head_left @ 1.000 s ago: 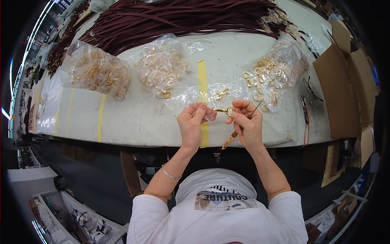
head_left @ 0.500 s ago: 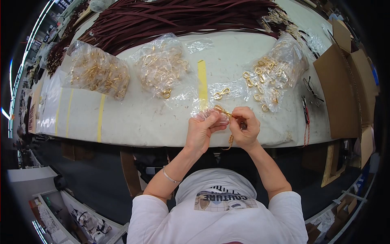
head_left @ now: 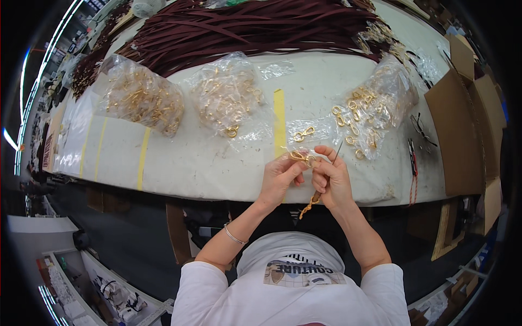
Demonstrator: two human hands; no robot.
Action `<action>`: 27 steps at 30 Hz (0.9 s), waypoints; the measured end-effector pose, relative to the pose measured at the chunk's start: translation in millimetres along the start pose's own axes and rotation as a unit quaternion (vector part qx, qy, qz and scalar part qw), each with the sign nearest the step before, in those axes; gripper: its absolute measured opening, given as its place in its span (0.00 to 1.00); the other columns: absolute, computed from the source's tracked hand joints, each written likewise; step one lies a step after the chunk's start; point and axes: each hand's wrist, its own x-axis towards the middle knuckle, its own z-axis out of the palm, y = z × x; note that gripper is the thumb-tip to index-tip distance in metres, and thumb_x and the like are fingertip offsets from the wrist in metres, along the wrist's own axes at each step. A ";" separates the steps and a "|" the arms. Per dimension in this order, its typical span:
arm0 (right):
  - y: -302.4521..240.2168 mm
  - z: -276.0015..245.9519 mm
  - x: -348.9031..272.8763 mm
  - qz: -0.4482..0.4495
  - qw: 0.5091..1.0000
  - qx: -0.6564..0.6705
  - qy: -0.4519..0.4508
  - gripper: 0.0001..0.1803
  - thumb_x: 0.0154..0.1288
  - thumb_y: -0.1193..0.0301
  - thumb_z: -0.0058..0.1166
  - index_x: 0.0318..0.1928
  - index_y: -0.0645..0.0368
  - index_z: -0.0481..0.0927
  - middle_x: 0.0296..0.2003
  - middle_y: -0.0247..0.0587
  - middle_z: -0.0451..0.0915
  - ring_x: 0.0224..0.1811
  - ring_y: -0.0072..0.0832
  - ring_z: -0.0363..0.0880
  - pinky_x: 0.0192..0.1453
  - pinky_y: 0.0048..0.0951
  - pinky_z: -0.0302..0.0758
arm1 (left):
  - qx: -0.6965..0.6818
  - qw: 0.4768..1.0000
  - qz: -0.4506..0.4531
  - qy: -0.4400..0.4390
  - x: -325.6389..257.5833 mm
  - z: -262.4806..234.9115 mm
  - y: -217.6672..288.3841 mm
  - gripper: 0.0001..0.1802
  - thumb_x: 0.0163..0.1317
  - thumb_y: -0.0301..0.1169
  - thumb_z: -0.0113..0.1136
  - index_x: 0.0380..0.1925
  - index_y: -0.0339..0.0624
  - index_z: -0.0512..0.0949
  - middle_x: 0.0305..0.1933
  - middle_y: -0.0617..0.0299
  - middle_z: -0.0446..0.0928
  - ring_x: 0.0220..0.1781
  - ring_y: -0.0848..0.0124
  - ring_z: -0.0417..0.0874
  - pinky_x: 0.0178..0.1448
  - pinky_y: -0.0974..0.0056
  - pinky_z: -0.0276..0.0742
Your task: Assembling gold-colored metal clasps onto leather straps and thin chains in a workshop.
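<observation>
Between my two hands, over the table's near edge, is a gold swivel snap hook (head_left: 297,156) with a ring at one end. My left hand (head_left: 277,179) pinches its hook end, with clear plastic around the fingertips. My right hand (head_left: 337,185) has its fingertips at the ring end and also grips a thin pointed awl (head_left: 339,151). The awl's handle shows below the palm, and a knotted orange cord (head_left: 308,208) hangs from it. Just beyond my hands, another gold snap hook (head_left: 304,134) lies on clear plastic.
Clear bags of gold hooks stand at the left (head_left: 144,100), middle (head_left: 225,95) and right (head_left: 375,100). Dark maroon straps (head_left: 255,32) cover the far side. Yellow tape (head_left: 279,119) marks the tabletop. At right are a red-handled tool (head_left: 412,158) and a cardboard box (head_left: 451,130).
My right hand has turned, so the awl's point now rises above the fingers. The snap hook has turned, its ring now by my right fingertips. The whole view has shifted slightly.
</observation>
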 end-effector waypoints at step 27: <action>11.1 8.4 13.6 -0.188 0.909 -0.365 -0.076 0.05 0.56 0.76 0.48 0.25 0.60 0.68 0.17 0.28 0.67 0.12 0.09 0.56 0.13 0.11 0.51 | -0.028 0.998 0.001 -0.050 -10.4 -11.8 20.2 0.10 0.57 0.30 0.49 0.34 0.35 0.73 0.25 0.62 0.74 0.22 0.78 0.76 0.25 0.75 0.74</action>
